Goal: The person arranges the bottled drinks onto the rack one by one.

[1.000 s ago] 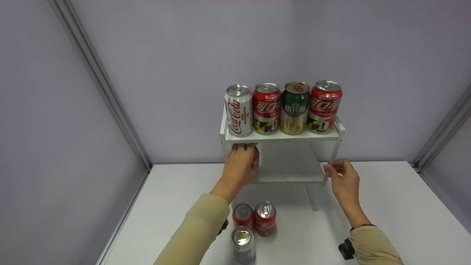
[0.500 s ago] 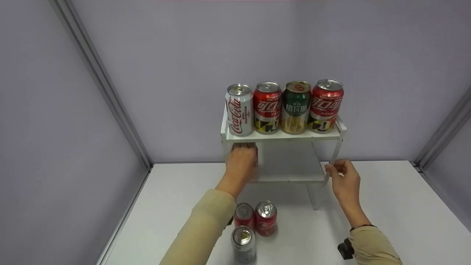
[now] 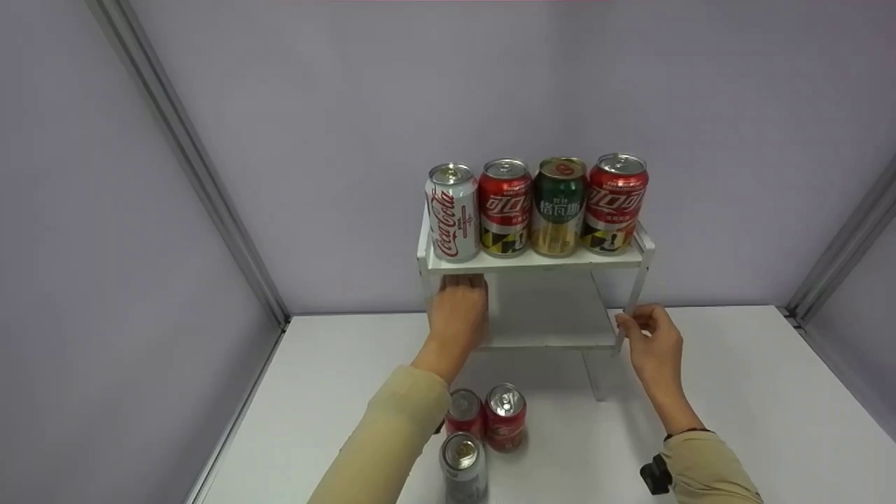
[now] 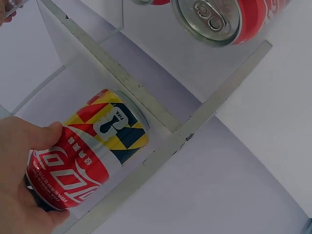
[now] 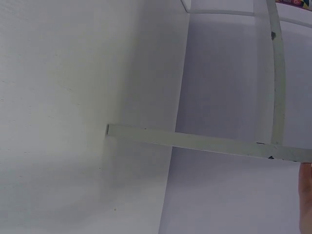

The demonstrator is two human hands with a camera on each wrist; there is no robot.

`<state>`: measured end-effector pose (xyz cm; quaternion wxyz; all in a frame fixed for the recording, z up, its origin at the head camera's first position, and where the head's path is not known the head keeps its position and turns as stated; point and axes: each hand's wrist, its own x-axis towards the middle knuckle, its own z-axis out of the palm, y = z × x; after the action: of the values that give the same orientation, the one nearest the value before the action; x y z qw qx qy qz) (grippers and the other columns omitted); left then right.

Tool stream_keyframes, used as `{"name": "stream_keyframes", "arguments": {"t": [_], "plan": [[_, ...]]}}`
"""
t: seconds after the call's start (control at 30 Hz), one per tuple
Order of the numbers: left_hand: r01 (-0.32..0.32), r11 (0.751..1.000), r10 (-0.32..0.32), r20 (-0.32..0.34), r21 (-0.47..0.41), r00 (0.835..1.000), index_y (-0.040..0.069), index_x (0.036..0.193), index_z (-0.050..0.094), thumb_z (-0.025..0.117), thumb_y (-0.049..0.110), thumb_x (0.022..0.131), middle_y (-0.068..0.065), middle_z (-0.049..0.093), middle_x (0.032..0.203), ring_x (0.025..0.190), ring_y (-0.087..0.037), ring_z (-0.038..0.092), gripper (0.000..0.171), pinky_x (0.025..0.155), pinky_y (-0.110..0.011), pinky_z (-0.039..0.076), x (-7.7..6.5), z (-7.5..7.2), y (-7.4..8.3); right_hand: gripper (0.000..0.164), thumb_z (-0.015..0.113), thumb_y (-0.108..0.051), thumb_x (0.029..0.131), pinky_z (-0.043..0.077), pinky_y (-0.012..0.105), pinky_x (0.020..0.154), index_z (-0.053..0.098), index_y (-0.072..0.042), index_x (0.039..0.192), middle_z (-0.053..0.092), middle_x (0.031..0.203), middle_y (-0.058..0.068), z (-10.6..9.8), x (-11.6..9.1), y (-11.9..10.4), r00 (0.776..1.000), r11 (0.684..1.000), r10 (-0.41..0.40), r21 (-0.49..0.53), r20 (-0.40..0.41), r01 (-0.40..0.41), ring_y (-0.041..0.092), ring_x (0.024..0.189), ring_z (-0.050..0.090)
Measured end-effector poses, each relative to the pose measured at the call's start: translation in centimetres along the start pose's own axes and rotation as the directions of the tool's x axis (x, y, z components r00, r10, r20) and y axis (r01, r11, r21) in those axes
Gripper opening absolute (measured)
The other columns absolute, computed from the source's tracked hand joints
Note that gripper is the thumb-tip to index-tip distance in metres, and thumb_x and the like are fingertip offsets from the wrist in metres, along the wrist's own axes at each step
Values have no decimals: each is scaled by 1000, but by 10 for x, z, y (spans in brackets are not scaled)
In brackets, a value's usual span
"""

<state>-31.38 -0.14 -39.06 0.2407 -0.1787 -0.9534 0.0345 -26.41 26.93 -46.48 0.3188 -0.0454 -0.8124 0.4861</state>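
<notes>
My left hand (image 3: 457, 311) reaches under the top board of a white two-tier rack (image 3: 539, 267). It grips a red, yellow and black soda can (image 4: 87, 151) by its upper part, thumb on one side and fingers on the other. The can stands on the lower shelf (image 4: 151, 100) beside the rack's left post; in the head view the hand hides it. My right hand (image 3: 654, 350) pinches the rack's right post (image 3: 635, 290) between thumb and fingers; only a sliver of that hand shows in the right wrist view.
Along the top board stand a white Coca-Cola can (image 3: 453, 217), two red cans and a green-and-gold can (image 3: 558, 210). On the table in front are two red cans (image 3: 505, 420) and a silver can (image 3: 463, 469). Grey walls enclose the table's back and sides.
My left hand has gone slightly farther in and turned, so the can that showed at its right side is now hidden in the head view. The right hand stays on the post.
</notes>
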Motion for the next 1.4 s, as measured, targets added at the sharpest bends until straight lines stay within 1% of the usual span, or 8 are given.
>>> {"name": "stream_keyframes", "arguments": {"t": [0.23, 0.57, 0.73, 0.87, 0.97, 1.07, 1.2, 1.4], "plan": [[17, 1000, -17, 39, 2, 999, 1, 116, 57, 68, 17, 76, -10, 61, 98, 85, -24, 60, 44, 75, -36, 52, 0, 2, -1, 18, 66, -15, 87, 43, 13, 66, 56, -2, 95, 61, 88, 5, 0, 0, -2, 1000, 1000, -8, 13, -3, 8, 3, 80, 56], [17, 1000, -17, 13, -4, 1000, 3, 103, 60, 67, 14, 77, -4, 59, 80, 66, -17, 56, 29, 63, -34, 51, 0, 3, -2, 18, 65, -17, 87, 43, 13, 69, 57, -3, 95, 62, 87, 4, 0, 0, 0, 1000, 1000, -4, -10, -6, 4, 4, 81, 56], [11, 1000, -11, 17, -3, 1000, 3, 111, 59, 66, 15, 78, -6, 61, 85, 72, -20, 58, 35, 63, -36, 52, -3, 4, -3, 18, 65, -17, 87, 43, 13, 70, 57, -3, 95, 62, 87, 4, 0, 0, -1, 1000, 1000, -4, -19, -2, 4, 5, 80, 56], [-24, 1000, 24, 17, 20, 1000, 1, 130, 48, 69, 19, 77, -13, 59, 114, 105, -30, 55, 60, 93, -40, 44, -8, 7, -4, 20, 64, -19, 88, 43, 14, 68, 56, -2, 96, 61, 89, 4, 0, 0, -1, 1000, 1000, 5, -5, 10, -5, 5, 81, 56], [-65, 998, 66, -36, 25, 997, 1, 131, 45, 70, 19, 77, -14, 54, 122, 115, -30, 49, 62, 104, -40, 33, -12, 8, -4, 21, 64, -20, 89, 44, 14, 66, 55, -2, 96, 61, 89, 4, 0, 0, -1, 1000, 1000, 8, 3, 18, -8, 6, 82, 56], [-119, 993, 118, -160, 2, 980, 3, 126, 49, 67, 14, 77, -12, 55, 114, 107, -27, 51, 53, 98, -39, 37, -18, 7, -4, 20, 64, -19, 89, 45, 13, 66, 55, -2, 96, 61, 88, 5, 0, 1, -1, 1000, 1000, 4, 7, 20, -4, 6, 81, 57], [-233, 972, 218, -291, -17, 931, 7, 124, 51, 63, 9, 78, -9, 55, 117, 108, -25, 51, 48, 94, -39, 41, -28, 3, -3, 19, 64, -17, 88, 46, 13, 66, 55, -2, 96, 60, 88, 6, -1, 1, -1, 1000, 1000, 10, 9, 28, -10, 6, 81, 56], [-374, 927, 346, -343, -15, 873, 13, 113, 58, 60, 10, 79, -2, 59, 116, 110, -20, 53, 33, 93, -35, 42, -49, -6, 1, 18, 64, -16, 89, 45, 12, 64, 55, -2, 96, 60, 88, 6, -2, 3, -2, 999, 1000, 13, -17, 40, -13, 5, 79, 56]]}}
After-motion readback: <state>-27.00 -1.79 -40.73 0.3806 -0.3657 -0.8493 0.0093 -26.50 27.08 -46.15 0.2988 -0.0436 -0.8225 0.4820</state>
